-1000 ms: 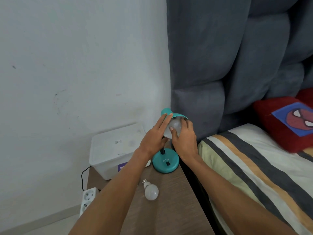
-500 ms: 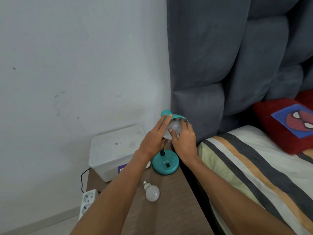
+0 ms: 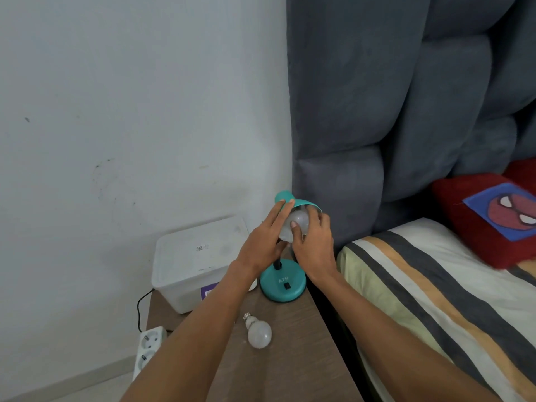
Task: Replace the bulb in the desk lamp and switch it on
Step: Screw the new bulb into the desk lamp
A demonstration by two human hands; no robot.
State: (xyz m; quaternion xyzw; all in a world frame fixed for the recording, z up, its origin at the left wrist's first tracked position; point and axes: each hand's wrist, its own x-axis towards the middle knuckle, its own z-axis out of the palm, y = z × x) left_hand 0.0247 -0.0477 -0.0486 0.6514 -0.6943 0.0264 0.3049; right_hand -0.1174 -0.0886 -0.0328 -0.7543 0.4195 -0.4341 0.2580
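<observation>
A small teal desk lamp stands at the back of the bedside table, its round base [image 3: 282, 284] bearing a black switch and its shade [image 3: 301, 203] tilted toward me. A white bulb [image 3: 296, 226] sits in the shade. My right hand [image 3: 314, 245] grips this bulb, thumb across its front. My left hand [image 3: 265, 242] lies with straight fingers against the shade's left side and the bulb. A second white bulb [image 3: 258, 332] lies loose on the table in front of the lamp.
A white lidded plastic box [image 3: 197, 259] stands left of the lamp on the brown table [image 3: 290, 358]. A white power strip [image 3: 148, 349] hangs off the table's left edge. A grey padded headboard [image 3: 406, 111] and a striped bed [image 3: 435, 300] are at the right.
My right hand's fingers have shifted slightly around the bulb in the shade. My left hand stays against the shade. The loose bulb has not moved.
</observation>
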